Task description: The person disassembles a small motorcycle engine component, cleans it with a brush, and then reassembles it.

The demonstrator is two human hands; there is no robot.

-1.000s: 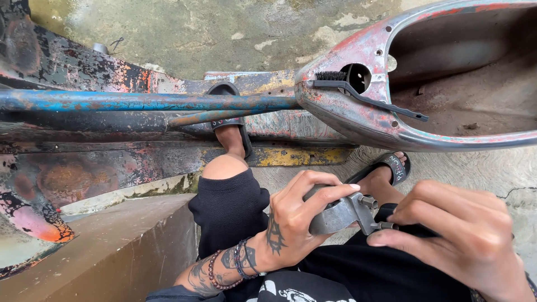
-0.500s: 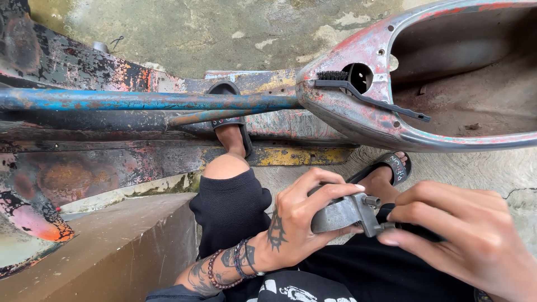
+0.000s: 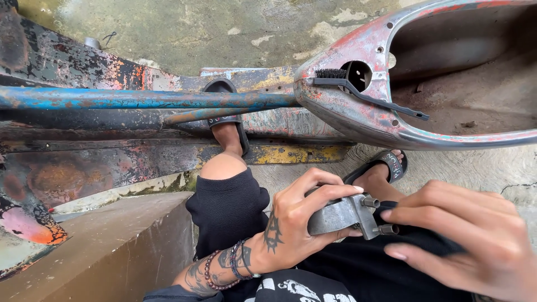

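My left hand (image 3: 293, 221) grips a small grey metal bracket (image 3: 349, 215) with two short studs sticking out of its right end, held over my lap. My right hand (image 3: 464, 235) hovers just right of the bracket, fingers stretched toward the studs; whether they touch is unclear. Beyond my knees sits a worn red and grey scooter body shell (image 3: 358, 106), and a black brush (image 3: 363, 92) rests on its rim beside a round hole.
A rusty blue tube (image 3: 145, 99) runs left from the shell over rusted, paint-flaked metal panels (image 3: 84, 162). A brown concrete step (image 3: 95, 246) is at lower left. My feet in black sandals (image 3: 224, 112) rest on the stained concrete floor (image 3: 196, 28).
My right hand let go of the bracket's end and drew slightly right, exposing the two studs. My left hand kept its grip and turned the bracket a little.
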